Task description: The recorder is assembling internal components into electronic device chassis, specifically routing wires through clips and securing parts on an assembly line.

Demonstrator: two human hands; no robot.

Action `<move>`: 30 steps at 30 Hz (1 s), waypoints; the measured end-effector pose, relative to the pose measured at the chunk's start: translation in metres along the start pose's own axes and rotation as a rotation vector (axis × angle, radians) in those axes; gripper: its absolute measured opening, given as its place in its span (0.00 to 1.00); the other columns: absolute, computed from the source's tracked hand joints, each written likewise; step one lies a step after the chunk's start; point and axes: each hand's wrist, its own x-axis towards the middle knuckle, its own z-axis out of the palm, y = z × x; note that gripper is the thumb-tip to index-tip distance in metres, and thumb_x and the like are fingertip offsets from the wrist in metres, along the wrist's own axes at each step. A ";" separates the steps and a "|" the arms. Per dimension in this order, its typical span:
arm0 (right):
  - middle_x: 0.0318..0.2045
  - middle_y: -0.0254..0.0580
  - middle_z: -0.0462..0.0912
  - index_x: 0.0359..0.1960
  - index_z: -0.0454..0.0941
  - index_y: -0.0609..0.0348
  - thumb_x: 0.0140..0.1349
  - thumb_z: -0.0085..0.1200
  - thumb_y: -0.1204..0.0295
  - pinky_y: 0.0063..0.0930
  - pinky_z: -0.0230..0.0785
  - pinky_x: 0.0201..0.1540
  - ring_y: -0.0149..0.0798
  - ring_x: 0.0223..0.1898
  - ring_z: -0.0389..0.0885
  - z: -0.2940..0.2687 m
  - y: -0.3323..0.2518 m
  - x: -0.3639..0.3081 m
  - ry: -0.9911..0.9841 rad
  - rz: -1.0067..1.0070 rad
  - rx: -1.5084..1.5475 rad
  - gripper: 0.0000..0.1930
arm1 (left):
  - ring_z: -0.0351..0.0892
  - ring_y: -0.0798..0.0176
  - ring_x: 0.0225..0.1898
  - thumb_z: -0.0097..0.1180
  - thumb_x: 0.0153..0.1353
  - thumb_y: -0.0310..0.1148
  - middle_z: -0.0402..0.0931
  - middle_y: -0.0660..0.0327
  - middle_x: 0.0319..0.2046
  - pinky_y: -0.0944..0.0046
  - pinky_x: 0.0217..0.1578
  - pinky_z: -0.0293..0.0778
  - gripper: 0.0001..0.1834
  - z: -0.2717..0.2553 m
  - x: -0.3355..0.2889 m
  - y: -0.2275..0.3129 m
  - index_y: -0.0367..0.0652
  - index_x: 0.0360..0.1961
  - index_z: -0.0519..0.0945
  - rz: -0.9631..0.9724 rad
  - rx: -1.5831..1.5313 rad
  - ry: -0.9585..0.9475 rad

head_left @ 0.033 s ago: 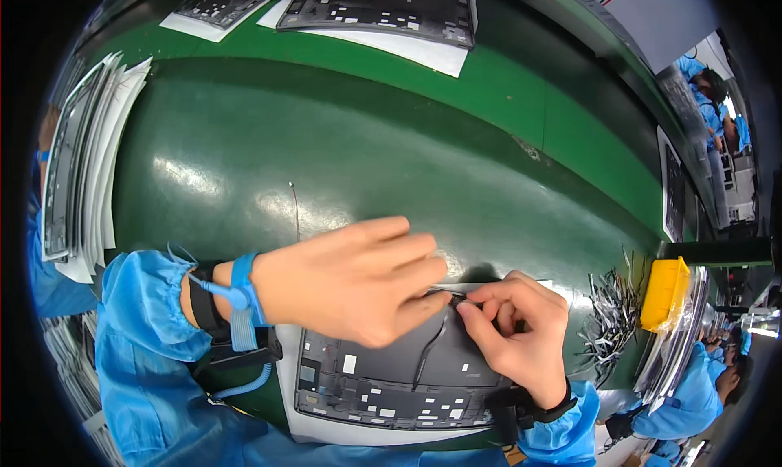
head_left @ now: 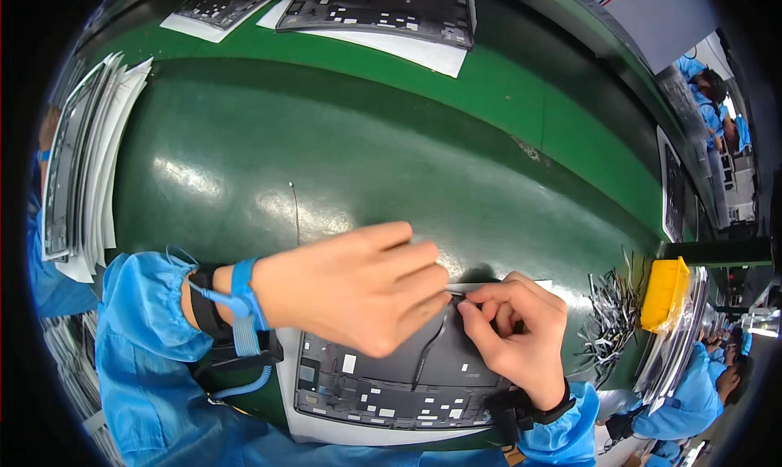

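A dark tablet-like back cover [head_left: 391, 365] with small white patches lies on a white sheet [head_left: 330, 430] in front of me. A thin black cable [head_left: 430, 355] runs down across the cover from its far edge. My right hand [head_left: 521, 328] pinches the cable's small black upper end between thumb and forefinger, at that far edge. Over the cover's far left part, my left hand [head_left: 358, 288] is closed with its fingers curled down. Its fingertips come close to the same cable end; whatever they grip is hidden beneath the hand. A blue strap with a coiled cord circles the left wrist.
A pile of black cables [head_left: 609, 324] lies right, beside a yellow bin [head_left: 664, 294]. One loose thin cable [head_left: 296, 214] lies beyond my left hand. Similar covers [head_left: 375, 11] rest on sheets at the back; a stack [head_left: 85, 166] stands left. Other people work at the far right.
My left hand has shifted very slightly toward me, its fingers tilting down a little. The right hand, the cable and the cover stay practically in place.
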 end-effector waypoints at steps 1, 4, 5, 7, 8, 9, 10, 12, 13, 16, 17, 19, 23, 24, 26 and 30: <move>0.20 0.30 0.76 0.31 0.83 0.60 0.51 0.71 0.82 0.22 0.56 0.17 0.23 0.15 0.66 0.002 0.000 -0.001 0.022 -0.030 -0.032 0.09 | 0.71 0.62 0.31 0.67 0.44 0.30 0.70 0.62 0.30 0.64 0.28 0.66 0.16 -0.003 0.002 0.004 0.38 0.37 0.86 0.003 0.002 0.000; 0.20 0.30 0.75 0.31 0.83 0.59 0.50 0.70 0.82 0.22 0.59 0.17 0.24 0.15 0.68 0.009 0.001 -0.002 0.066 -0.078 -0.079 0.09 | 0.71 0.62 0.31 0.65 0.41 0.32 0.72 0.60 0.31 0.63 0.28 0.65 0.18 -0.003 0.006 0.013 0.34 0.35 0.84 0.065 0.017 -0.064; 0.19 0.31 0.75 0.31 0.83 0.58 0.50 0.69 0.81 0.23 0.61 0.17 0.24 0.15 0.69 0.010 0.001 -0.002 0.084 -0.093 -0.095 0.09 | 0.71 0.62 0.31 0.65 0.41 0.32 0.72 0.60 0.31 0.63 0.28 0.65 0.18 0.003 0.004 0.011 0.34 0.35 0.84 0.068 0.019 -0.063; 0.19 0.31 0.75 0.31 0.82 0.58 0.50 0.70 0.81 0.23 0.62 0.18 0.25 0.15 0.71 0.007 -0.003 0.000 0.057 -0.067 -0.092 0.09 | 0.73 0.60 0.33 0.68 0.41 0.30 0.74 0.59 0.36 0.61 0.30 0.69 0.19 0.011 0.003 0.007 0.35 0.38 0.84 -0.075 -0.198 0.071; 0.19 0.32 0.75 0.30 0.82 0.58 0.50 0.70 0.80 0.23 0.63 0.18 0.26 0.15 0.72 0.007 -0.004 0.000 0.028 -0.040 -0.089 0.09 | 0.73 0.60 0.33 0.68 0.41 0.30 0.74 0.59 0.36 0.61 0.30 0.69 0.19 0.013 0.001 0.006 0.35 0.38 0.84 -0.074 -0.196 0.071; 0.19 0.32 0.75 0.30 0.82 0.58 0.50 0.70 0.80 0.23 0.63 0.18 0.26 0.15 0.72 0.007 -0.003 0.000 0.032 -0.041 -0.090 0.09 | 0.74 0.59 0.34 0.69 0.41 0.29 0.74 0.59 0.37 0.60 0.31 0.71 0.21 0.014 0.001 0.005 0.36 0.40 0.84 -0.104 -0.285 0.092; 0.19 0.32 0.75 0.30 0.81 0.57 0.49 0.70 0.80 0.24 0.64 0.18 0.26 0.15 0.73 0.010 0.001 -0.001 0.056 -0.069 -0.095 0.09 | 0.75 0.57 0.36 0.71 0.40 0.28 0.74 0.58 0.39 0.59 0.32 0.74 0.22 0.014 0.001 0.004 0.36 0.41 0.83 -0.135 -0.374 0.112; 0.18 0.32 0.75 0.29 0.81 0.57 0.49 0.70 0.80 0.24 0.64 0.18 0.27 0.15 0.74 0.012 0.003 -0.001 0.080 -0.095 -0.098 0.09 | 0.76 0.57 0.36 0.72 0.39 0.27 0.74 0.58 0.39 0.58 0.33 0.75 0.23 0.013 0.000 0.003 0.37 0.41 0.83 -0.133 -0.364 0.094; 0.18 0.32 0.75 0.29 0.80 0.57 0.49 0.69 0.80 0.24 0.64 0.18 0.28 0.15 0.74 0.012 0.003 -0.001 0.089 -0.105 -0.115 0.09 | 0.76 0.56 0.36 0.73 0.39 0.26 0.74 0.58 0.40 0.58 0.33 0.76 0.23 0.013 0.000 0.004 0.37 0.41 0.83 -0.133 -0.355 0.076; 0.18 0.31 0.75 0.28 0.80 0.56 0.48 0.69 0.81 0.25 0.65 0.17 0.29 0.15 0.74 0.013 0.004 0.000 0.091 -0.129 -0.125 0.10 | 0.77 0.55 0.35 0.71 0.42 0.23 0.75 0.56 0.38 0.58 0.32 0.76 0.21 0.010 0.002 0.005 0.36 0.41 0.83 -0.154 -0.410 0.108; 0.18 0.30 0.75 0.28 0.80 0.56 0.48 0.69 0.81 0.25 0.65 0.17 0.29 0.15 0.74 0.013 0.005 0.000 0.085 -0.144 -0.126 0.10 | 0.77 0.55 0.35 0.71 0.42 0.23 0.75 0.56 0.38 0.58 0.32 0.76 0.21 0.010 0.002 0.007 0.36 0.41 0.83 -0.158 -0.412 0.099; 0.18 0.30 0.75 0.28 0.79 0.56 0.48 0.69 0.81 0.25 0.65 0.17 0.29 0.15 0.74 0.011 0.005 0.002 0.087 -0.155 -0.133 0.10 | 0.77 0.55 0.32 0.70 0.45 0.21 0.76 0.55 0.34 0.58 0.31 0.77 0.18 0.014 0.005 0.008 0.34 0.40 0.82 -0.311 -0.447 0.133; 0.18 0.31 0.75 0.27 0.79 0.57 0.48 0.68 0.82 0.24 0.65 0.17 0.28 0.14 0.74 0.013 0.003 0.005 0.097 -0.154 -0.152 0.09 | 0.76 0.54 0.31 0.69 0.46 0.21 0.75 0.57 0.31 0.58 0.30 0.76 0.13 0.014 0.011 0.011 0.36 0.35 0.81 -0.422 -0.516 0.143; 0.18 0.31 0.75 0.27 0.79 0.57 0.48 0.68 0.82 0.24 0.65 0.17 0.28 0.14 0.74 0.011 0.002 0.005 0.098 -0.148 -0.150 0.09 | 0.76 0.54 0.30 0.69 0.45 0.21 0.75 0.58 0.30 0.58 0.30 0.76 0.12 0.014 0.014 0.012 0.37 0.32 0.80 -0.460 -0.523 0.148; 0.18 0.31 0.76 0.27 0.79 0.57 0.47 0.67 0.83 0.24 0.66 0.18 0.28 0.15 0.75 0.008 0.001 0.005 0.060 -0.077 -0.076 0.09 | 0.76 0.55 0.30 0.69 0.44 0.21 0.75 0.60 0.29 0.58 0.30 0.75 0.11 0.015 0.017 0.015 0.38 0.28 0.79 -0.497 -0.532 0.151; 0.18 0.32 0.77 0.27 0.79 0.58 0.47 0.67 0.83 0.24 0.66 0.18 0.28 0.15 0.75 0.007 0.002 0.004 0.038 -0.065 -0.010 0.09 | 0.75 0.55 0.29 0.68 0.43 0.22 0.73 0.60 0.27 0.58 0.28 0.72 0.10 0.017 0.020 0.016 0.40 0.24 0.77 -0.576 -0.546 0.169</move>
